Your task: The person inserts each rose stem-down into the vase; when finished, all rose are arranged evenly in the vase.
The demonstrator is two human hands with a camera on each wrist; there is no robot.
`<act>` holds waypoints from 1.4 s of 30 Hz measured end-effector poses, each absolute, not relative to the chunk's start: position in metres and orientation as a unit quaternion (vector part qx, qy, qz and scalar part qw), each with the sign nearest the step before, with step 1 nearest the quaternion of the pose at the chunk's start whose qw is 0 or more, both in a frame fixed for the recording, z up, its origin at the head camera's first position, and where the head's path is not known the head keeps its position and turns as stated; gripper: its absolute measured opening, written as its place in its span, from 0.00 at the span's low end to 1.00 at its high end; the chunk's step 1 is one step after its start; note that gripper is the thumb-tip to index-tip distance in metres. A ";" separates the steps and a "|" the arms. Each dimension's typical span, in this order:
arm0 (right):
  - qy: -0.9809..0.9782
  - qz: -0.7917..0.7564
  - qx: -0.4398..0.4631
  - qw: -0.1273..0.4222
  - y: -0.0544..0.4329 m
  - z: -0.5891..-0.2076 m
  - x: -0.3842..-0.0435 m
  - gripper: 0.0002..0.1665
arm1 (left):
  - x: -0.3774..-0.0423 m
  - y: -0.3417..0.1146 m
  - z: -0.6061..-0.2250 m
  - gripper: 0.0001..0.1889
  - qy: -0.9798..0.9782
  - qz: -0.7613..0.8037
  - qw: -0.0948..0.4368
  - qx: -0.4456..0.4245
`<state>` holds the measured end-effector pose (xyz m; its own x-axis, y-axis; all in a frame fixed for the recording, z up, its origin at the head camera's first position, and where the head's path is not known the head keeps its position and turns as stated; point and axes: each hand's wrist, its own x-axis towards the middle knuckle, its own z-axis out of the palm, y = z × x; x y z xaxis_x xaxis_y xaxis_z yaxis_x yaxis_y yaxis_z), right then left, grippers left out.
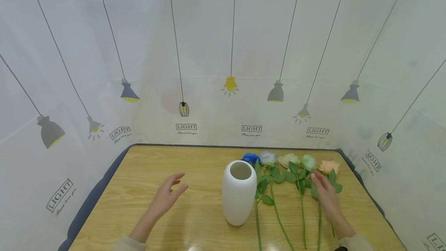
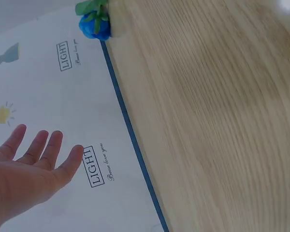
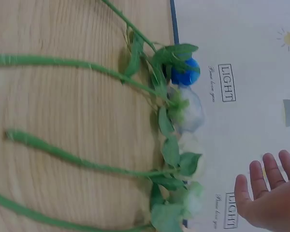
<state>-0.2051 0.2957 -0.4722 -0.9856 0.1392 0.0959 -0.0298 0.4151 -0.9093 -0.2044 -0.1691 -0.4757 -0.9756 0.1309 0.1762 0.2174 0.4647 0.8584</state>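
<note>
A white vase (image 1: 238, 200) stands upright near the middle of the wooden table. To its right several artificial roses lie side by side, heads toward the far edge: a blue rose (image 1: 251, 158), a pale bluish-white rose (image 1: 268, 158), a cream rose (image 1: 288, 160), a green-white rose (image 1: 308, 162) and a peach rose (image 1: 329, 166). My left hand (image 1: 165, 196) hovers left of the vase, fingers loosely extended, holding nothing. Over the stems and leaves of the rightmost roses is my right hand (image 1: 326, 196); its fingers look relaxed in the right wrist view and grip nothing.
The wooden table (image 1: 139, 181) has a dark blue edge (image 1: 195, 146). A pale wall covering (image 1: 209, 49) printed with hanging lamps and the word LIGHT encloses the back and both sides. The green stems (image 3: 63, 157) reach toward the near side.
</note>
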 end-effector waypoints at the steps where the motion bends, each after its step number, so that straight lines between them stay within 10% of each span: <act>1: -0.826 0.557 -0.043 0.073 0.294 -0.476 -0.206 0.36 | -0.204 -0.167 -0.475 0.27 -0.843 -0.527 0.038 -0.099; 42: -0.773 0.614 -0.090 -0.133 0.207 -0.554 -0.215 0.19 | -0.189 -0.085 -0.470 0.40 -0.776 -0.597 -0.137 -0.153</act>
<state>-0.2151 0.2069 -0.5537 -0.9483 -0.0234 -0.3166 0.3030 0.2304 -0.9247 -0.1892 -0.0848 -0.4699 -0.9158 0.4006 -0.0294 0.0745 0.2414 0.9676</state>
